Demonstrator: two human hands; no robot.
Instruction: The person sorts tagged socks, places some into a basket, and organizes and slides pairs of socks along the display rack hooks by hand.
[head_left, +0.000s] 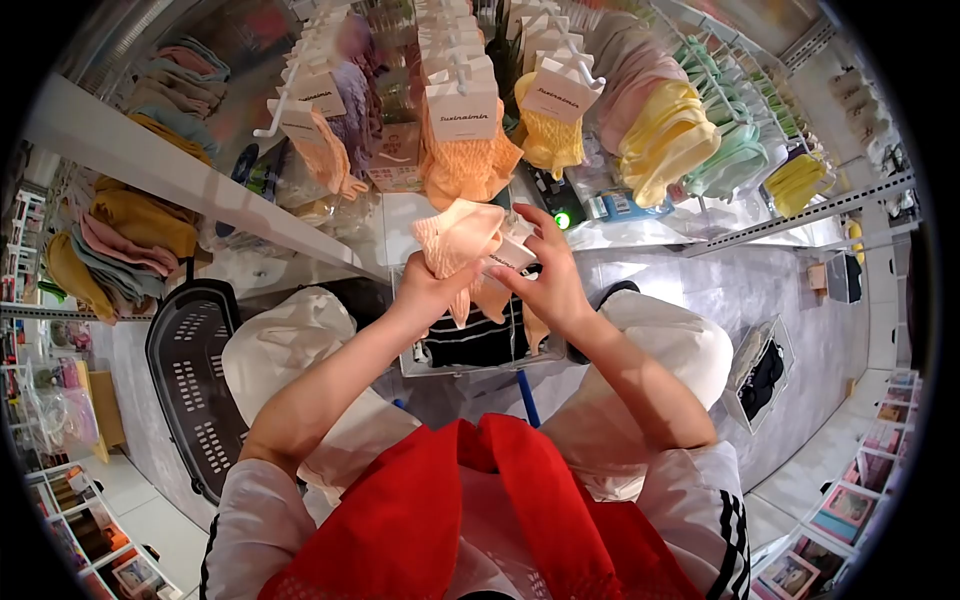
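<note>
In front of my chest, my left hand (432, 288) is closed on a peach textured glove (458, 238), its fabric bunched above the thumb and finger-like tips hanging below. My right hand (548, 272) pinches the white printed card (513, 253) attached to the glove. Just beyond, similar orange gloves (468, 165) hang from a hook under white cards. Below my hands sits a clear bin (470, 368) with black striped fabric (475, 342) and more peach material in it.
Yellow textured gloves (552, 135) and smooth yellow cloth items (665, 140) hang on the right. A dark shopping basket (195, 375) stands left of my knee. White metal rails (240, 185) frame the shelf. Another bin (760, 375) with black items sits on the floor at right.
</note>
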